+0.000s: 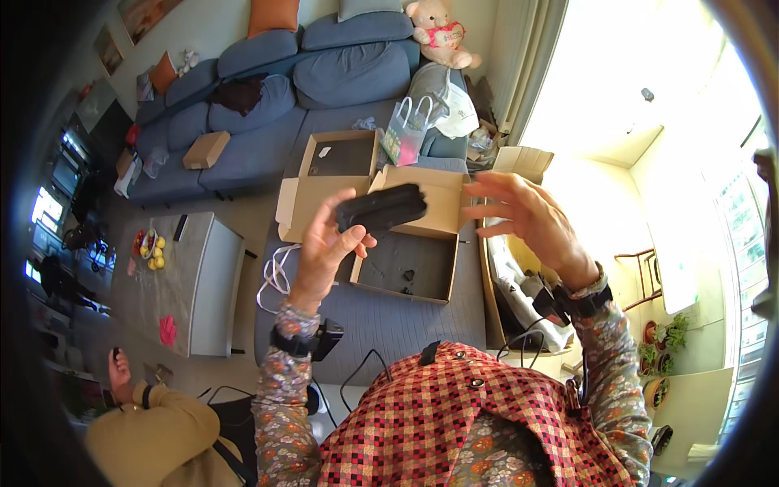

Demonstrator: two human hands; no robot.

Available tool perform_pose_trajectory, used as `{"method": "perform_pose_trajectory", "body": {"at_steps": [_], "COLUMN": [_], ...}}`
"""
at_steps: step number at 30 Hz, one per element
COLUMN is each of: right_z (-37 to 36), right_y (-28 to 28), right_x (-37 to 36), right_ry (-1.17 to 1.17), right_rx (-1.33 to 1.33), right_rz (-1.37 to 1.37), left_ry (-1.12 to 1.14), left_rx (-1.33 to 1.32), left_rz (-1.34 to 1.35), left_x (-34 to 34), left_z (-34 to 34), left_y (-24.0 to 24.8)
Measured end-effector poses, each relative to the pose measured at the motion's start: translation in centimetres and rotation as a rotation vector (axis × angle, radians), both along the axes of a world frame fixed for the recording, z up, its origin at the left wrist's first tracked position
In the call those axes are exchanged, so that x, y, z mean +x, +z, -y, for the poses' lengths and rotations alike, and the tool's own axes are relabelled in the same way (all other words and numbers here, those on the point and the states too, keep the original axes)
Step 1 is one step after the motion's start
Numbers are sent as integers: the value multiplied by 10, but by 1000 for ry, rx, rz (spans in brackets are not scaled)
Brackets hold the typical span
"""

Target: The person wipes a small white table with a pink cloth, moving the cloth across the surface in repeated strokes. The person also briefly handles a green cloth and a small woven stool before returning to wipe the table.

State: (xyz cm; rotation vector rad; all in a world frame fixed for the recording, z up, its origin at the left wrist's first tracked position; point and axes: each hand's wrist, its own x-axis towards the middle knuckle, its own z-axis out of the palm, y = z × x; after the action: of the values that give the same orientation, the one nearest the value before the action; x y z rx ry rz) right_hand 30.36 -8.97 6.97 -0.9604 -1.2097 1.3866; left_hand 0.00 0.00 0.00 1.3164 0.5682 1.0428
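My left hand (324, 247) is closed around a black, oblong, ridged object (385, 208), thumb below it and fingers behind. Its exact kind does not show. To the right, my right hand (531, 223) is raised with its fingers apart, holding nothing. Beneath the black object lies an open cardboard box (380, 261) with its lid folded back. A few small black pieces (408, 280) rest on the box's dark bottom. Another open cardboard box (345, 154) sits just behind, further left.
The boxes lie on a blue-grey sofa (357, 325). A white cable (274, 276) curls at the left, and a large carton (503, 284) stands at the right. Behind is a gift bag (406, 134). A coffee table (182, 276) and another person (158, 426) are on the left.
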Motion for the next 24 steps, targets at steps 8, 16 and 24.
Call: {"method": "perform_pose_trajectory", "body": {"at_steps": [8,16,24], "right_z": [57,143,232], "right_y": [-117,-200,-211], "right_x": [78,80,48], "right_ry": [-450,-677,-788], "right_rx": [-306,-614,-821], "right_rz": [78,-96,12], "left_ry": [339,461,456], "left_rx": [-580,-651,-545], "left_rz": [-366,-595,-903], "left_x": [-49,-31,2], "left_z": [-10,-2,-46], "left_y": [-284,-405,-480]}}
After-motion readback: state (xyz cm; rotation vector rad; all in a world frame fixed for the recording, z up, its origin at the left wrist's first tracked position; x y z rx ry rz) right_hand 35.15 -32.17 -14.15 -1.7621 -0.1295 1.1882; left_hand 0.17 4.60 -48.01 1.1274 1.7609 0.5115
